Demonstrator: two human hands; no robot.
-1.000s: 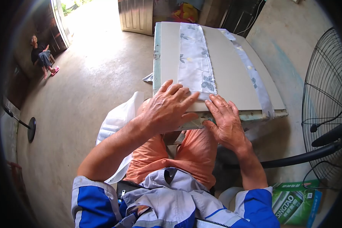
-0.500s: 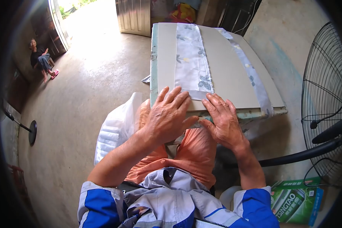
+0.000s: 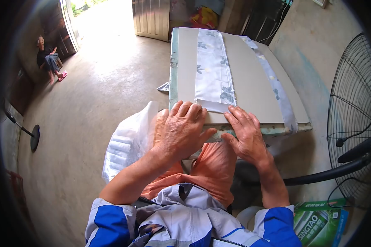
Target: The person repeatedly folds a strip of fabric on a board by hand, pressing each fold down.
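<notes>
A wide white fabric strip (image 3: 214, 68) with grey-blue leaf print lies lengthwise on a pale board (image 3: 255, 99). Its near end is folded over as a plain whitish band (image 3: 213, 106). My left hand (image 3: 179, 125) rests at the board's front edge beside the band's left end, fingers slightly bent and thumb stretched out. At the band's right end lies my right hand (image 3: 246, 133), its fingers extended over the board and its thumb apart. Whether the left fingertips touch the cloth is hard to see. Farther right, a narrow strip of similar print (image 3: 272, 80) hangs over the front edge.
A white plastic bag (image 3: 125, 140) hangs by my left leg. Close on the right stands a black fan (image 3: 350, 115), with a green carton (image 3: 319, 224) below it. A person (image 3: 49, 59) sits by the open doorway; a black round base (image 3: 35, 138) stands at left.
My left fingers have drawn back toward the board's front edge and bent, uncovering more of the folded band. My right hand stays near the band's right end. The view has shifted slightly.
</notes>
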